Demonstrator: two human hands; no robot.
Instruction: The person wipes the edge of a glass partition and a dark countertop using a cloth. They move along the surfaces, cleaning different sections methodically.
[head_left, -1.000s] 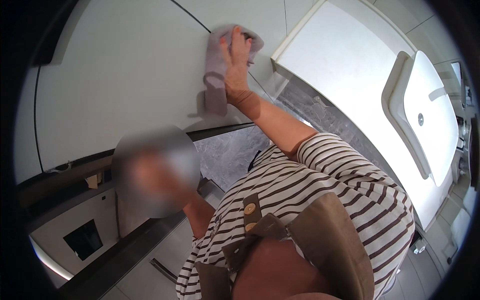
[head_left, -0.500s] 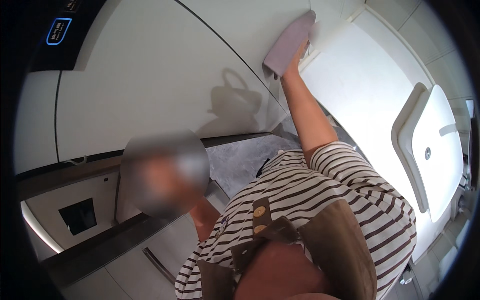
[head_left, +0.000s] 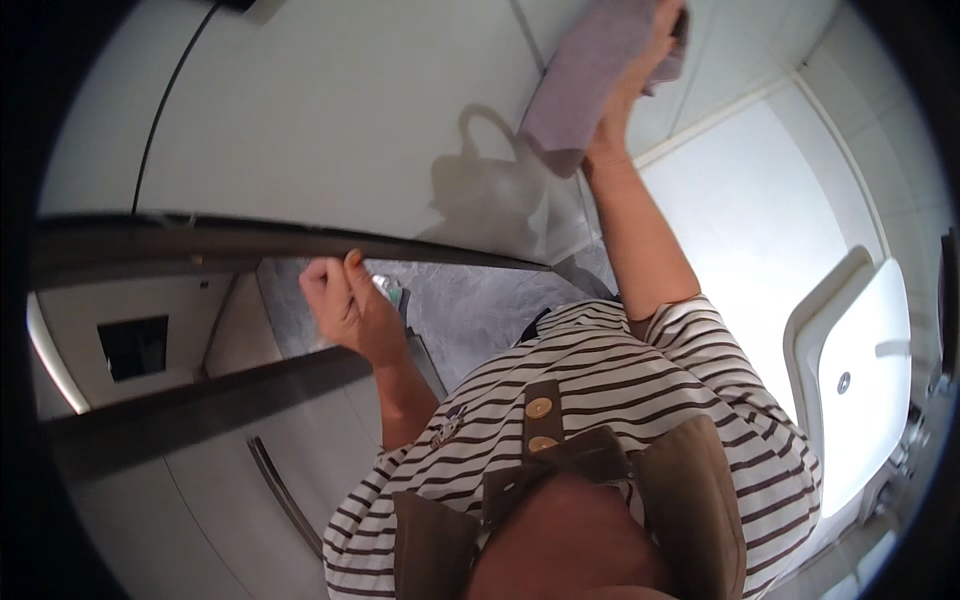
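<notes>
My right hand [head_left: 632, 100] reaches up and away, holding a mauve cloth [head_left: 588, 75] against a pale upright panel [head_left: 330, 120]. Part of the cloth folds past the fingers on their right side. My left hand [head_left: 348, 305] is closed with its fingers curled, at the dark edge strip [head_left: 420, 252] along the panel's lower border. The thumb tip overlaps that strip. Whatever the left fingers may hold is hidden. A soft shadow falls on the panel between the two hands.
On the right, a white basin [head_left: 870, 375] with a round drain sits on a white counter [head_left: 725, 250]. Grey drawers with a dark bar handle [head_left: 285, 495] stand at lower left. Grey marbled floor [head_left: 470, 305] shows below, with a small green-and-white item [head_left: 388, 290] beside my left hand.
My right hand and the cloth have shifted upward in the view. My left hand, blurred before, now shows clearly by the dark strip. The dark strip at left appears higher; the black display has nearly left the view.
</notes>
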